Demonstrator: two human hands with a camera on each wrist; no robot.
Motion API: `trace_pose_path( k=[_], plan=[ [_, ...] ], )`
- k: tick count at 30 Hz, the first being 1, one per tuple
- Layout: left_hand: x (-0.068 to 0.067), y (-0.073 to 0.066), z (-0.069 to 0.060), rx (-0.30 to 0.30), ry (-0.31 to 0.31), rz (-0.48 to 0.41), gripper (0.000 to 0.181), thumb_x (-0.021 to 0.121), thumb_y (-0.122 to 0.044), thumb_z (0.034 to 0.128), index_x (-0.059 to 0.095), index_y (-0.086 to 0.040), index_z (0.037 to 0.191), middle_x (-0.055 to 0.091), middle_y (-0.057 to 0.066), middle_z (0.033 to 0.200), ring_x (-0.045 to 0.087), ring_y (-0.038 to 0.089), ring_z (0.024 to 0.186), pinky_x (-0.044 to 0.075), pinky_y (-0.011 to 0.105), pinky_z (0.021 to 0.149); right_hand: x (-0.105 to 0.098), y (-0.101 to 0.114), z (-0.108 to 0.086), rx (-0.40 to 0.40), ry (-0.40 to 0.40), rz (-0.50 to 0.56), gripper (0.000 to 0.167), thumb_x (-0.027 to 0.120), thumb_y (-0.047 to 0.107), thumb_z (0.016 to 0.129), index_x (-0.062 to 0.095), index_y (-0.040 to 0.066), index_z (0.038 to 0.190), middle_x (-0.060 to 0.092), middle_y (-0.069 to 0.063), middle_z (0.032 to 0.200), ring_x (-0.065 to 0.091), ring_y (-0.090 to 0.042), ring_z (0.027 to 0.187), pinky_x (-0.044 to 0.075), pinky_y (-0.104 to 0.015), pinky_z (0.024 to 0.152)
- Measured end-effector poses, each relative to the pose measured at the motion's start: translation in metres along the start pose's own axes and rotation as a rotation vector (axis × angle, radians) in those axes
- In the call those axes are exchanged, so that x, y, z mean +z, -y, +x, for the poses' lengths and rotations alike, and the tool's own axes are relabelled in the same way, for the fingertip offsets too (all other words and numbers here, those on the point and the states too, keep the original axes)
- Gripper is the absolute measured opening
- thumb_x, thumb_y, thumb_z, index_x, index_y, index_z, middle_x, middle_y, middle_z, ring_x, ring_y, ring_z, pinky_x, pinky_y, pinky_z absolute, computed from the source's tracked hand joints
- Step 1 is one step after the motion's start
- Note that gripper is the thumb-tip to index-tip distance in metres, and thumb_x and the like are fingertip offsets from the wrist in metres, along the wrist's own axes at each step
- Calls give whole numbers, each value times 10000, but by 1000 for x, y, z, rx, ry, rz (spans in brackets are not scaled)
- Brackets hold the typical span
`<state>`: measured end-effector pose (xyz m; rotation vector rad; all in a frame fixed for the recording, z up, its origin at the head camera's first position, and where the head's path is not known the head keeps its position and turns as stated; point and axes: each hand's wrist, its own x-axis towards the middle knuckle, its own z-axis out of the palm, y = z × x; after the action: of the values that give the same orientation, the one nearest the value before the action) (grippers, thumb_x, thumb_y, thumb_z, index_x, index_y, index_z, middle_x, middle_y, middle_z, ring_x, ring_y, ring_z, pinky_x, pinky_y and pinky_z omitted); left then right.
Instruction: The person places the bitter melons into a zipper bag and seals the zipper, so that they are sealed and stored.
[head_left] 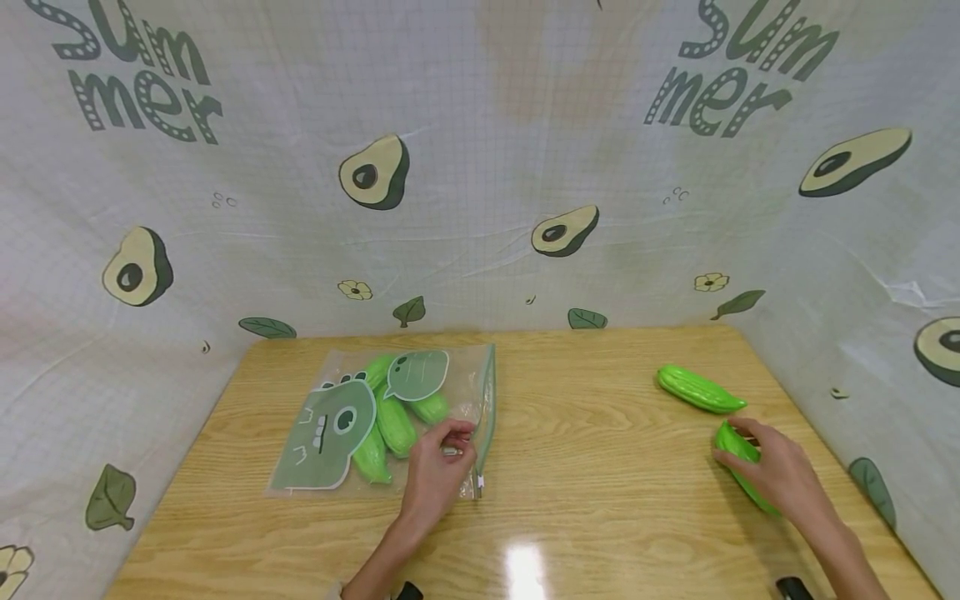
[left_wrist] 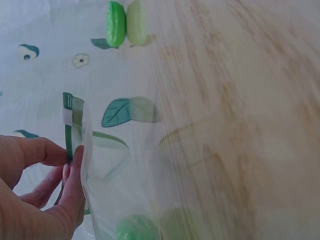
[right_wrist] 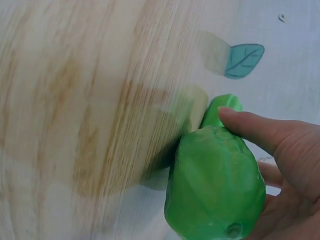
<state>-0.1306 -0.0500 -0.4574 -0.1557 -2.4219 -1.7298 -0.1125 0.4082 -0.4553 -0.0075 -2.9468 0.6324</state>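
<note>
My left hand [head_left: 441, 467] pinches the open edge of a clear slider zip bag [head_left: 465, 375] near its green zip strip, and in the left wrist view the white slider [left_wrist: 67, 116] sits just beyond the fingers. The bag lies flat at the left, printed with a green cartoon monster. Several ridged green gourds [head_left: 393, 425] show through its plastic. At the right, my right hand [head_left: 776, 467] grips another green gourd [right_wrist: 215, 182] between thumb and fingers. Whether that gourd touches the table cannot be told. One loose gourd [head_left: 697, 389] lies just behind it.
The wooden table [head_left: 585, 450] spans the space between the bag and the loose gourd. A white cloth [head_left: 465, 208] printed with avocados and leaves hangs along the back and both sides. A bright light reflection shows near the front of the table.
</note>
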Motion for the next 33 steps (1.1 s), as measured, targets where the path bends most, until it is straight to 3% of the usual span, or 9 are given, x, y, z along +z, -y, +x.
trace_pose_path(
  k=[11, 19, 27, 30, 33],
  plan=[
    [0, 1, 0, 2, -3, 9, 230, 657, 73, 841, 743, -33, 1027, 720, 69, 952, 688, 185, 850, 594, 224, 714, -3, 1, 4, -3, 22, 0, 575, 776, 160, 903, 526, -148, 1318, 621, -398, 1167, 601, -579, 1022, 495, -669, 806],
    [0, 0, 0, 0, -5, 11, 233, 658, 71, 841, 743, -37, 1029, 721, 67, 955, 687, 187, 852, 596, 233, 715, -7, 8, 4, -38, -37, 52, 607, 798, 130, 867, 520, -148, 1329, 621, -375, 1125, 627, -548, 952, 537, -626, 759],
    [0, -1, 0, 3, -5, 10, 228, 658, 73, 842, 742, -34, 1025, 719, 69, 952, 690, 191, 848, 597, 234, 709, -13, 19, 9, -88, -96, 84, 614, 830, 164, 858, 553, -101, 1337, 656, -305, 1091, 644, -448, 950, 547, -281, 663],
    [0, -2, 0, 2, -6, 8, 232, 658, 74, 838, 742, -33, 1026, 721, 69, 951, 690, 192, 848, 597, 234, 710, -15, 26, 10, -97, -117, 113, 621, 842, 174, 853, 555, -75, 1345, 673, -279, 1090, 651, -402, 952, 538, -218, 665],
    [0, -2, 0, 3, -6, 6, 236, 656, 76, 836, 741, -32, 1027, 722, 70, 951, 690, 192, 848, 598, 234, 712, -18, 33, 11, -107, -131, 138, 626, 847, 185, 852, 552, -66, 1344, 679, -266, 1098, 656, -262, 935, 528, -168, 673]
  ],
)
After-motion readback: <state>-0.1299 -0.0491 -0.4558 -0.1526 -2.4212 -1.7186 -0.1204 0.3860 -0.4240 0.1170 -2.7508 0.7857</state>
